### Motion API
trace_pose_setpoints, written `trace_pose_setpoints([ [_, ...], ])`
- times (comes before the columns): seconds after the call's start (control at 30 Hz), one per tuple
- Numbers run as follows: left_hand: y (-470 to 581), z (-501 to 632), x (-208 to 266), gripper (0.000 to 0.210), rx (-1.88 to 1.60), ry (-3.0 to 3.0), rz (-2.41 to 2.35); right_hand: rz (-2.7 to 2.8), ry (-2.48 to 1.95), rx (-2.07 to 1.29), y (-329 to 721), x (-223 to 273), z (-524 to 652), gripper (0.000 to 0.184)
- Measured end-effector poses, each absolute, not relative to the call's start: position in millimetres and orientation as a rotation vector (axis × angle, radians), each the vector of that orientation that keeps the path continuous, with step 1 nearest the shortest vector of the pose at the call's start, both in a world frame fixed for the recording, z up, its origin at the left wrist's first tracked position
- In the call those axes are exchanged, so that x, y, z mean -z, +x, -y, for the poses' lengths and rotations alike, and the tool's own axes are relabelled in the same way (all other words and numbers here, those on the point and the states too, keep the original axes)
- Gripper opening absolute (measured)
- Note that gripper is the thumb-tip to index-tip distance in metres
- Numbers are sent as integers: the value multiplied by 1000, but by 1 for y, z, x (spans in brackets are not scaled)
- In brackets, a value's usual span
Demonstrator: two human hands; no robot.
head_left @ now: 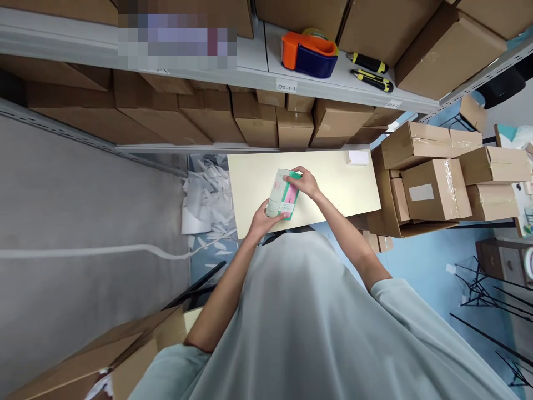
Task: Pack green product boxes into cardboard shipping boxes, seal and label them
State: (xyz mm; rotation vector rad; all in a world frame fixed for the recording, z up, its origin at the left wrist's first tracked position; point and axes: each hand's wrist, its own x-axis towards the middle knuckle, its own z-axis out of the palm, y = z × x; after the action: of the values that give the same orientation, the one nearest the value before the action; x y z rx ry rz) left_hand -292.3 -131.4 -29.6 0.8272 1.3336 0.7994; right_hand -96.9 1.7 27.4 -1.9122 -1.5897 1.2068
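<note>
A small flat carton [278, 194], pale grey-green with a green and pink strip on its right part, is held between both hands above the cream tabletop [333, 194]. My left hand [263, 220] grips its lower left corner, thumb lying along the bottom edge. At the upper right corner, my right hand [305, 182] is closed on it, with the thumb on the front and the other fingers partly hidden behind. A small white box [358, 158] lies apart on the table's far right corner.
On the shelf [250, 55] above stand an orange and blue tape dispenser [310, 54] and two yellow-black utility knives [370, 72]. Brown cartons [254, 119] line the shelf below. More boxes [433, 189] are stacked right of the table; paper scraps [212, 194] lie left.
</note>
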Motion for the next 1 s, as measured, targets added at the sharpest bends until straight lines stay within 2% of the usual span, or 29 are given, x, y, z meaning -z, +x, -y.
trace_pose_setpoints([
  [0.07,-286,128,30,94,-838,830,-1391,1633,-1943,-1130,-94,-29,-5,50],
  [0.13,-284,126,29,95,-830,692,-1301,1642,-1815,-1215,-88,-35,-9,51],
  [0.3,-282,127,23,67,-772,380,-959,1365,-1537,-1752,-63,-53,-25,58],
  [0.4,-266,124,18,62,-764,361,-918,1236,-1528,-1892,-50,-53,-34,66],
  [0.5,-241,115,15,70,-779,461,-1066,1303,-1613,-1783,-43,-46,-41,67],
  [0.67,-215,95,16,101,-800,691,-1515,1568,-1819,-1368,-36,-33,-54,57],
  [0.73,-213,91,17,105,-840,619,-1504,1617,-1759,-1370,-30,-32,-61,52],
  [0.83,-215,91,17,91,-895,377,-1322,1508,-1596,-1657,-18,-30,-75,51],
  [0.93,-212,96,18,65,-877,196,-1156,1328,-1512,-2024,-6,-27,-88,63],
  [1.0,-206,100,19,53,-893,147,-1128,1307,-1487,-2117,-3,-24,-93,66],
])
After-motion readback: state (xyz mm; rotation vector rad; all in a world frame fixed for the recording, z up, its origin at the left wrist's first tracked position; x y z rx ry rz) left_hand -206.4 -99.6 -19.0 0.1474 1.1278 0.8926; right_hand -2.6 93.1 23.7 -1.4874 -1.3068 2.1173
